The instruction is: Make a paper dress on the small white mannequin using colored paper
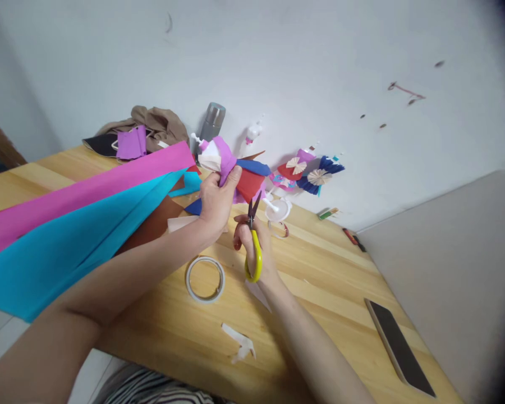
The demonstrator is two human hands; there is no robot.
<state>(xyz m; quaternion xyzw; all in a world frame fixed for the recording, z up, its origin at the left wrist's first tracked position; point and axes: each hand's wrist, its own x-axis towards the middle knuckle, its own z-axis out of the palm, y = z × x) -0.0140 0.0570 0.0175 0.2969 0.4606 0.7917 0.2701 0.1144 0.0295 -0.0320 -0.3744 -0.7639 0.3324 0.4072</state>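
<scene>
Found left hand [216, 201] raised above the wooden table [332, 280], thumb and fingers pinched shut on a crumpled bundle of purple and white paper [217, 157]. Found right hand [252, 241] just below and beside it, fingers curled through the yellow loops of a pair of scissors [256, 255]. Noted blades pointing up, slightly parted, tips close under a red paper piece [249, 185] that hangs off the same bundle; cannot tell whether touching. Recorded bundle in mid-air between wall and table edge, clear of the tabletop.

Logged to the left: long pink sheet [88, 191] and cyan sheet [63, 252], overlapping, running off the table edge. Logged below the hands: tape roll [205, 279] lying flat, white paper scrap [239, 342] nearer the edge. Logged by the wall: pleated paper fans [315, 177], grey flask [212, 120], heap of cloth [154, 124]. Logged at far right: dark phone [399, 348], face up.
</scene>
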